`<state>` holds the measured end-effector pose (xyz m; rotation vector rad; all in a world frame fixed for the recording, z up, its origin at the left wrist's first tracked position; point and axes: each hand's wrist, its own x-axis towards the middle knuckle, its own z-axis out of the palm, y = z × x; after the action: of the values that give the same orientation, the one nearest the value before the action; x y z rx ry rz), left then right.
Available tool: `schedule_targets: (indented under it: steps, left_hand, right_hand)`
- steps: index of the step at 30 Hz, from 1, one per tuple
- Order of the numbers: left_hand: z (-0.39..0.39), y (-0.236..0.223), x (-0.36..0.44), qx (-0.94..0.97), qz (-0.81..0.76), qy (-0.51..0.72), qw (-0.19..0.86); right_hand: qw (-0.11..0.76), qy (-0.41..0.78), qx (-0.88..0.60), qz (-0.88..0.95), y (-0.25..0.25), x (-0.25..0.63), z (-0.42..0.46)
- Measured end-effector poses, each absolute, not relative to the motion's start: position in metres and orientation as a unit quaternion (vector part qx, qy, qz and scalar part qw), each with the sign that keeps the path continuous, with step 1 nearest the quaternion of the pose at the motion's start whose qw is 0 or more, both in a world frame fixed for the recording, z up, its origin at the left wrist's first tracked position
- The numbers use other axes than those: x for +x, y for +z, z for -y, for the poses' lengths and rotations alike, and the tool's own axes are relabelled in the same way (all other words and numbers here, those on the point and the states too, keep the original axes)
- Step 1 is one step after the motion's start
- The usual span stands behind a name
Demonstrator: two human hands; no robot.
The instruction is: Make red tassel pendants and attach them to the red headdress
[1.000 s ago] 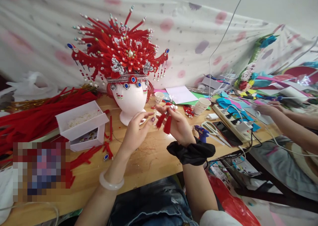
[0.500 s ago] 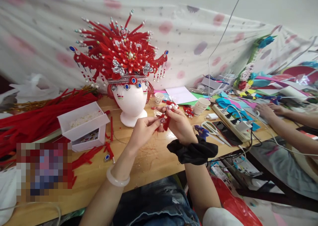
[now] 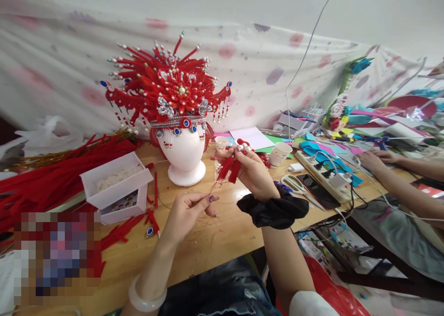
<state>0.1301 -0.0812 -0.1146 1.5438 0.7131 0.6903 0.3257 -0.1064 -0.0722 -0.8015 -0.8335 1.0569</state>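
Observation:
My right hand point(image 3: 255, 171) is closed round a red tassel ornament point(image 3: 227, 168). White pearl beads point(image 3: 244, 146) show above its fingers, and the red strands hang down on the left. My left hand point(image 3: 189, 212) is lower and nearer to me, thumb and fingertips pinched on a thin red thread point(image 3: 215, 184) that stretches up to the tassel. Behind both hands stands a white foam mannequin head point(image 3: 185, 156) wearing a tall red headdress point(image 3: 176, 84) with pearls, blue stones and beaded fringes.
At left are white boxes point(image 3: 118, 179) of beads and a pile of red strips point(image 3: 52, 172). To the right lie paper cups point(image 3: 280, 153), scissors point(image 3: 301, 191), a phone point(image 3: 317, 191) and a power strip point(image 3: 321, 175) with cables. A co-worker's hands point(image 3: 373, 161) rest farther right.
My left hand has drawn away from the tassel, down and to the left, pulling a thin red thread. My right hand has stayed nearly in place with the tassel. The view has tilted slightly up.

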Motion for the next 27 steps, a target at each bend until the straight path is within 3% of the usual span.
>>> schedule_targets:
  steps: [7, 13, 17, 22, 27]
  left_hand:
    - [0.063, -0.15, 0.095, 0.686, -0.402, 0.267, 0.545]
    - [0.046, -0.154, 0.077, 0.787, -0.42, 0.31, 0.329]
    - [0.052, -0.131, 0.086, 0.756, -0.437, 0.239, 0.425]
    - [0.055, -0.101, 0.103, 0.776, -0.346, 0.346, 0.398]
    - [0.059, -0.081, 0.137, 0.62, -0.264, 0.274, 0.686]
  right_hand:
    - [0.718, 0.469, -0.353, 0.374, -0.061, 0.334, 0.11]
    - [0.699, 0.452, -0.384, 0.399, -0.049, 0.338, 0.116]
    - [0.686, 0.452, -0.396, 0.41, -0.045, 0.338, 0.12]
    - [0.667, 0.47, -0.387, 0.43, -0.045, 0.34, 0.127]
    - [0.556, 0.545, -0.411, 0.475, -0.047, 0.33, 0.134]
